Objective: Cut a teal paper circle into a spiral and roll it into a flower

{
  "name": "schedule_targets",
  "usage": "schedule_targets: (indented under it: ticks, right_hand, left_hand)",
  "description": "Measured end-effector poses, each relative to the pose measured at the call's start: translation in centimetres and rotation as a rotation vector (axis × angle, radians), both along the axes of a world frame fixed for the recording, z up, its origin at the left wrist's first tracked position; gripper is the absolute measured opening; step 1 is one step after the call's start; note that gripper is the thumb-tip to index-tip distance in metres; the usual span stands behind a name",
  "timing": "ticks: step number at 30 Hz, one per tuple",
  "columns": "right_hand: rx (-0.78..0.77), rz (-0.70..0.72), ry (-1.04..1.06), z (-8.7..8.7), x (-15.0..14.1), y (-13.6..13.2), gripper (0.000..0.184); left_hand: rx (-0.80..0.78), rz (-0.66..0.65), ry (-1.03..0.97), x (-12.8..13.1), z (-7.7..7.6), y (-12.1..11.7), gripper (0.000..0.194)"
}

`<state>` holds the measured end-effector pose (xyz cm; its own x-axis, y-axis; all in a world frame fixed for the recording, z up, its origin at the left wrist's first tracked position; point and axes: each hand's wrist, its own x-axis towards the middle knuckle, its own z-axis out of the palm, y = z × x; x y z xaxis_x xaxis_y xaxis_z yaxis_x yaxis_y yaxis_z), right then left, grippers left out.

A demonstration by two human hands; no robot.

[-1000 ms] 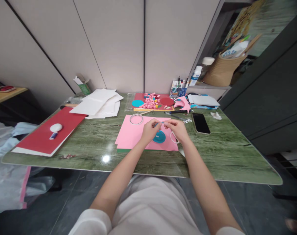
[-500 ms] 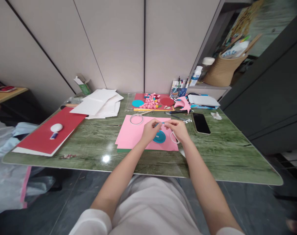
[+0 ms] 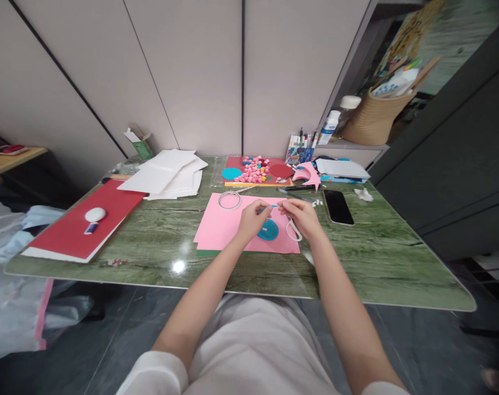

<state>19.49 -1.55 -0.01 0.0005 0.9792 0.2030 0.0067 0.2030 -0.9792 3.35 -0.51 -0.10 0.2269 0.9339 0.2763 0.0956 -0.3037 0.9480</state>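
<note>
My left hand (image 3: 254, 219) is closed in a pinch on a thin blue strip (image 3: 274, 206), which looks like paper. Its right end meets the pinched fingertips of my right hand (image 3: 302, 216); how firmly they grip it is too small to see. Both hands are raised over pink paper sheets (image 3: 216, 225). Below the fingers lies a round blue disc (image 3: 267, 230) with a small pale mark on it. Scissors with white handles (image 3: 293, 231) rest under my right hand, their blades mostly hidden. A silver ring (image 3: 229, 200) sits at the sheets' upper left.
A phone (image 3: 337, 207) lies to the right. Pink paper scraps (image 3: 307, 174), a pile of small pink pieces (image 3: 253, 173) and a pen box (image 3: 300, 149) are at the back. White sheets (image 3: 162, 173) and red paper (image 3: 76, 219) with a white oval object (image 3: 95, 214) are left.
My right hand has shifted slightly right, away from the left one, and more of the blue strip shows between them. More of the scissors' handles is visible. My left hand stays put.
</note>
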Motion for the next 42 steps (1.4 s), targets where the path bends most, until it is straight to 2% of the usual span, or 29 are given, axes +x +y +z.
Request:
schedule_targets:
  ticks: [8, 22, 33, 42]
  right_hand:
    - [0.031, -0.014, -0.061, -0.20, -0.07, 0.13, 0.026]
    - [0.040, -0.014, -0.144, 0.51, -0.61, -0.19, 0.019]
    - [0.048, -0.009, -0.068, -0.02, -0.10, 0.01, 0.019]
    - [0.040, -0.011, -0.102, -0.02, -0.34, -0.06, 0.020]
  left_hand:
    - [-0.008, -0.003, -0.009, -0.02, 0.21, -0.06, 0.021]
    - [-0.014, -0.002, -0.006, 0.07, 0.11, -0.04, 0.021]
    - [-0.009, 0.003, -0.003, 0.00, 0.11, -0.04, 0.022]
    - [0.005, -0.004, -0.010, 0.00, 0.12, -0.05, 0.021]
